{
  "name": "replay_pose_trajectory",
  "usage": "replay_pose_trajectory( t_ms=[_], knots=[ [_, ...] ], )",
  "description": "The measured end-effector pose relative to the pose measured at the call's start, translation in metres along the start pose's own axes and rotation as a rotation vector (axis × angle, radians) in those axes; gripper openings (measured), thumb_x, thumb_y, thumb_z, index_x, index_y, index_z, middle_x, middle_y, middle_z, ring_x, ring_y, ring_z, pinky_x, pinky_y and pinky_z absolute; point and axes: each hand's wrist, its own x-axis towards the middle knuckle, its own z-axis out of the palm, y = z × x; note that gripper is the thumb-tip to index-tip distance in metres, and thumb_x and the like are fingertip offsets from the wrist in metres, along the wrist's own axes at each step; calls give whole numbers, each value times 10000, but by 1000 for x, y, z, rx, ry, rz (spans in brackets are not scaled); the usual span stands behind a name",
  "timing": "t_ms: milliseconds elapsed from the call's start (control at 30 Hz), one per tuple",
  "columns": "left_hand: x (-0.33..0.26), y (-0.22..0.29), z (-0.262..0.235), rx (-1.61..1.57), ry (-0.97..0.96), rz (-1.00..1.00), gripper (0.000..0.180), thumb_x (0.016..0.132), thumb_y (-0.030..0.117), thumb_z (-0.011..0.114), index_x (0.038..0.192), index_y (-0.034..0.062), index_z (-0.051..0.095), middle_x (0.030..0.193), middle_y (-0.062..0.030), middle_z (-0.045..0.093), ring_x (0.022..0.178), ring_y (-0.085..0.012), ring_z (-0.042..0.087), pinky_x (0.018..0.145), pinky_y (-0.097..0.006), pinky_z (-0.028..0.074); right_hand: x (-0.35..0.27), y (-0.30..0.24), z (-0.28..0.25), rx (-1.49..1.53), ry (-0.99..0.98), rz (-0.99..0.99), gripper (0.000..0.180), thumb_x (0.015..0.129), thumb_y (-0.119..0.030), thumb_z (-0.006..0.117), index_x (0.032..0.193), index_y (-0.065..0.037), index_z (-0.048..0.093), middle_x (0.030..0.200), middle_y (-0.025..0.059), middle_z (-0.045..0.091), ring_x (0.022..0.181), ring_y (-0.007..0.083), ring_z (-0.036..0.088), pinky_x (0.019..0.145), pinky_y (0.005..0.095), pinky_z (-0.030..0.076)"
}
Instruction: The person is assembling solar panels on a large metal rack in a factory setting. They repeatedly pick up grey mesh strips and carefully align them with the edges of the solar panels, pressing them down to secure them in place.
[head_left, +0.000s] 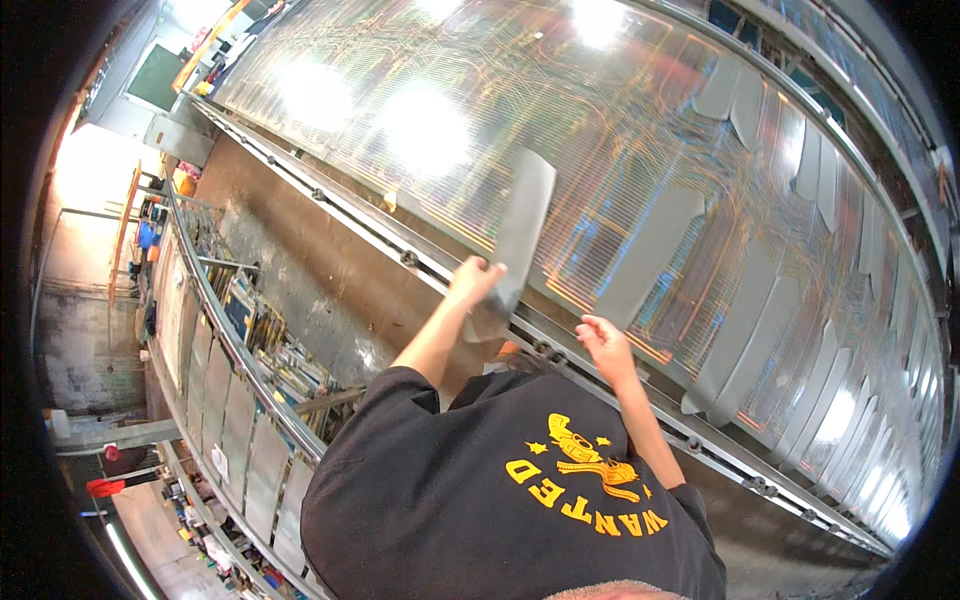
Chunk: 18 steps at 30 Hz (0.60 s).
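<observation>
The left hand (472, 283) is closing its thumb and fingers on the side edge of a grey strip (528, 215), which is standing out at a slant over the near edge of the tabletop (480, 95). The right hand (608, 348) is hovering by the same edge, its fingers loosely curled, just beside the lower end of a second grey strip (655, 245); whether its fingertips are meeting, I cannot tell. The held strip is looking thin, smooth and flexible, long and narrow with a rounded upper end, its lower part blurring near the hand. The tabletop is shining like glass or polished metal, showing fine parallel lines and wavy orange and blue reflections, with white glare spots (425, 125) washing out patches. More grey strips (745, 330) are lying in rows toward the right, some overlapping. A metal rail (340, 208) with dark knobs (408, 258) is running along the near edge, and the right forearm is crossing it. The person's black shirt (430, 480), bearing a yellow print, is hiding part of that rail. At left, a curved metal bar (230, 345) is bordering a stack of thin slats (275, 335).
</observation>
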Motion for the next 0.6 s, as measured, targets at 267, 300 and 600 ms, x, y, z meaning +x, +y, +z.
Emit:
replay_pose_trajectory(
  t_ms=[267,300,600],
  knots=[
    [-3,12,9,-815,-625,-88,151,933,244,778,964,102,740,696,28,574,544,-92,455,490,-307,354,67,-14,117,306,94,514,368,1036,-479,656,1062,-114,688,879,-20,699,689,113,614,623,281,492],
    [-6,11,8,-883,-634,-73,168,943,258,772,977,100,729,696,28,583,561,-90,485,503,-310,372,65,-17,121,330,85,441,334,1044,-440,658,1065,-109,693,872,-31,695,663,93,591,606,264,476],
    [66,63,-17,-1302,-1055,-266,365,982,392,705,1154,70,716,1069,-123,757,971,-273,734,906,-478,605,21,-129,131,42,27,90,219,1044,-232,685,1073,-17,718,881,-59,672,676,11,460,561,228,362]
  ],
)
